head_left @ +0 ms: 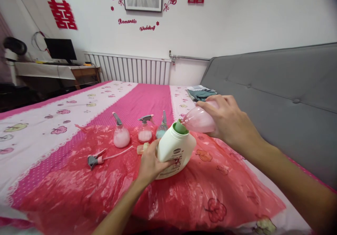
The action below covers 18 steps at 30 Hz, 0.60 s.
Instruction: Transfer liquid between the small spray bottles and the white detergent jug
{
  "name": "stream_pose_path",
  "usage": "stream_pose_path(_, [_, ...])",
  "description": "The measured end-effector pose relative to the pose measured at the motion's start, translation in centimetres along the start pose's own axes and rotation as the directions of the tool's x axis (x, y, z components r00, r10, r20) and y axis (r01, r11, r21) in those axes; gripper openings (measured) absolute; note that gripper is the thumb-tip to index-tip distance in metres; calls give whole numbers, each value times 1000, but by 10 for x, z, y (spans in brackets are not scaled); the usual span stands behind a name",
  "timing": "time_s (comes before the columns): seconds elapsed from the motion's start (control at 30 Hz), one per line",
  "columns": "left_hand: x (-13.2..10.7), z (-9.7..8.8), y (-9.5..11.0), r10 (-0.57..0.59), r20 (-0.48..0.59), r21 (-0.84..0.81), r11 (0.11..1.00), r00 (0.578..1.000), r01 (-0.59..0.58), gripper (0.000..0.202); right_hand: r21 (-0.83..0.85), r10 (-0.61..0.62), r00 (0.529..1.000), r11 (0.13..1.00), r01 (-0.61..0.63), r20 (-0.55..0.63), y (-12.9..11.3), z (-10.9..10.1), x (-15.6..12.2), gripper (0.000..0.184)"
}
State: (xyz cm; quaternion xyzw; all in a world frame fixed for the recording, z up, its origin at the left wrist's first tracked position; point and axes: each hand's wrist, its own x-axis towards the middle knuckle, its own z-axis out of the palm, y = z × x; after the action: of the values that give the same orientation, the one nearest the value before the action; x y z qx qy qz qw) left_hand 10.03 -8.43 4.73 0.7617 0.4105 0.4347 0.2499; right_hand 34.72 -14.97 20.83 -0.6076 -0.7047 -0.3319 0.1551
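Observation:
My left hand (151,163) is wrapped around a white detergent bottle (177,152) with a green spout, which leans slightly to the right. My right hand (228,119) grips a clear pinkish spray bottle (198,119) without its top, tipped so its neck meets the green spout. A loose grey trigger spray head (93,160) with a pale tube lies on the red plastic sheet. Behind stand three spray bottles: one with pink liquid (121,137), another pink one (144,135), and one bluish (161,131). A translucent cap (142,149) lies beside my left hand.
The red plastic sheet (65,193) covers part of a bed with a pink and white patterned sheet (155,96). Folded clothes (201,94) lie near the grey headboard (276,84). A radiator (129,68) and a desk with a monitor (61,49) are beyond.

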Motion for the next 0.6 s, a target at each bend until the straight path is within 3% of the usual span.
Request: stream_pose_path(0.6, [0, -1, -1, -12, 12, 20, 1000, 1000, 12, 75, -46, 1, 1000, 999, -1, 3, -6, -4, 2, 76])
